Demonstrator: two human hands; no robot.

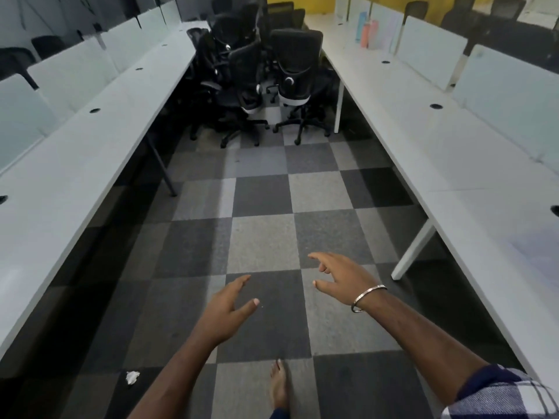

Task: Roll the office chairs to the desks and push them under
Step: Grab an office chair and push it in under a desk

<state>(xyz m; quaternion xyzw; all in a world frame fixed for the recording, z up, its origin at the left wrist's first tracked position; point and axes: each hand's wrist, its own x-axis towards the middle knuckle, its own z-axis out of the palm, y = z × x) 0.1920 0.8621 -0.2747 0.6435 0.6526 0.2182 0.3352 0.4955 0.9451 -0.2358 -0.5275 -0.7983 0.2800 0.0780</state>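
Your left hand (pixel 225 306) reaches out in front of you with the fingers straight and the thumb spread wide; its grip is loose and holds nothing. Your right hand (pixel 338 276) does the same a little further forward, fingers extended with a slight bend, thumb apart from them, touching nothing. A metal bangle (pixel 367 297) sits on the right wrist, and a checked sleeve (pixel 502 394) shows at the lower right corner.

Both hands hang in the air over the carpet (pixel 263 237), a checkerboard of light and dark grey tiles. One bare foot (pixel 279 385) is planted on it just below the hands (a small scrap of white paper (pixel 132 377) lies near the lower left).

The office chairs (pixel 266 86) stand bunched together at the far end of the aisle, well apart from your hands. They are black with mesh backs, and the nearest two have pale trim under the seat. They are out in the aisle rather than tucked under anything.

A long white surface (pixel 75 164) runs down your left side and another (pixel 438 152) down your right, each with round cable holes and frosted divider panels (pixel 429 51) along the back edge. Coloured bottles (pixel 367 31) stand on the right surface near its far end. A yellow wall (pixel 435 7) shows beyond.
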